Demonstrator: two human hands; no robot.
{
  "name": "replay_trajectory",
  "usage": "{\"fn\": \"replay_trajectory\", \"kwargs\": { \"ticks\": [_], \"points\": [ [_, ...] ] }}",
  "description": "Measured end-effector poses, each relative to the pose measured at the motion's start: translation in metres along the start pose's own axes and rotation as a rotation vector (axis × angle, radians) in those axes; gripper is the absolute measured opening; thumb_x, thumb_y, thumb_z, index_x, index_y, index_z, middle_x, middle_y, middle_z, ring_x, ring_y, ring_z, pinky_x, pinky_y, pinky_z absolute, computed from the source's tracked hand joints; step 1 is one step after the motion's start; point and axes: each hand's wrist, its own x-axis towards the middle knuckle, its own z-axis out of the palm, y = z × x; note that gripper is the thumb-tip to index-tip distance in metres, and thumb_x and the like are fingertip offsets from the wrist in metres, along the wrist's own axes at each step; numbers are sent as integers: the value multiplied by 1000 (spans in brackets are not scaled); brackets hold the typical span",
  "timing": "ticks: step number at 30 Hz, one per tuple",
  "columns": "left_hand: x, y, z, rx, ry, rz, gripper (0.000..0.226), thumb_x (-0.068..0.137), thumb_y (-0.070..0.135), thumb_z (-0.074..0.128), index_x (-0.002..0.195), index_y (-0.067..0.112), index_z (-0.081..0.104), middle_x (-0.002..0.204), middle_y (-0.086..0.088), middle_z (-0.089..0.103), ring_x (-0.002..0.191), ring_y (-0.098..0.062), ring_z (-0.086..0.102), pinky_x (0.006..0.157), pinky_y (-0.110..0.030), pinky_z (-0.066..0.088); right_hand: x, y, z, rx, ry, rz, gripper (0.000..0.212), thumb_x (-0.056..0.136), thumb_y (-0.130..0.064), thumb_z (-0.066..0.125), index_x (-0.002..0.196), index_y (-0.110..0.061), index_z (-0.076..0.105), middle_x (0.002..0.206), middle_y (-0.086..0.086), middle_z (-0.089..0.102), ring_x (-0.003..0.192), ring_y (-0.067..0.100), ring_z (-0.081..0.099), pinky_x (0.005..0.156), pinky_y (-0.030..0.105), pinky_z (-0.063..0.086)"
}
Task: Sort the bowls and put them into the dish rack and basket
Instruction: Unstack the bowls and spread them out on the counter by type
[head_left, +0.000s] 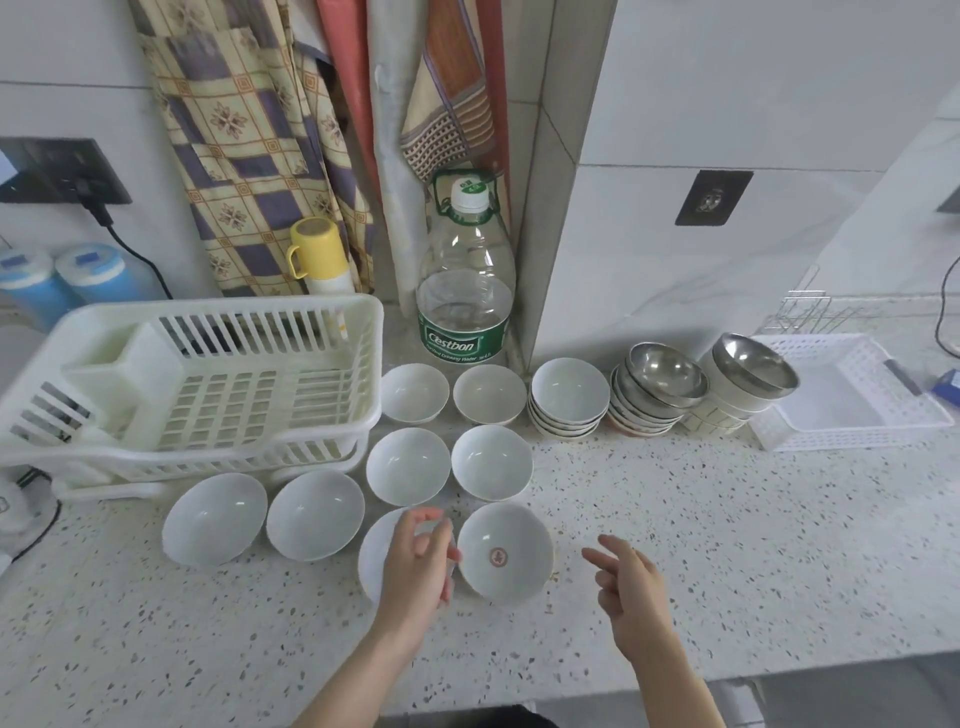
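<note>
Both hands loose, empty: left hand (415, 558), right hand (631, 584) | bottle (465, 291) label "Cestbon"

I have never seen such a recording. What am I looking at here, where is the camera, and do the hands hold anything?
There is no machine: a person wears a camera on the head, and it looks down at their own two hands over a speckled counter. The left hand hovers over a white bowl; its fingers are loosely curled and hold nothing. The right hand is open and empty. Single white bowls lie spread out; one has a red mark inside. Behind stand stacked bowls, some of metal. An empty dish rack stands at the left, a white basket at the right.
</note>
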Motion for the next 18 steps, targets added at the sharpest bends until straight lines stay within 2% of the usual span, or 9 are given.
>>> {"fn": "replay_trajectory", "kwargs": {
  "ticks": [6, 12, 14, 18],
  "points": [
    [60, 43, 81, -20, -5, 4, 25, 95, 32, 57, 120, 31, 50, 75, -1, 70, 38, -12, 43, 36, -18, 32, 46, -56, -10, -65, -78, -32, 17, 96, -14, 56, 109, -5, 62, 91, 17, 72, 46, 12, 38, 34, 19, 27],
    [122, 71, 141, 126, -12, -29, 62, 95, 40, 54, 149, 27, 25, 85, -7, 74, 32, -7, 44, 34, -19, 29, 80, -97, -10, -124, -172, -29, 16, 94, -14, 59, 107, -8, 64, 83, 13, 74, 43, 9, 41, 36, 19, 29],
    [138, 77, 154, 170, 1, -41, 65, 95, 38, 53, 151, 25, 22, 84, -8, 75, 32, -7, 47, 34, -19, 32, 90, -109, -8, -85, -224, 3, 16, 93, -13, 61, 107, -7, 65, 77, 12, 75, 41, 9, 42, 36, 19, 29],
    [155, 81, 167, 242, 8, -47, 57, 97, 28, 50, 148, 21, 28, 111, -7, 66, 49, -5, 68, 36, -22, 38, 105, -128, 0, -78, -262, 24, 15, 93, -11, 59, 106, -6, 64, 77, 11, 74, 44, 10, 41, 37, 18, 29]
  ]
}}
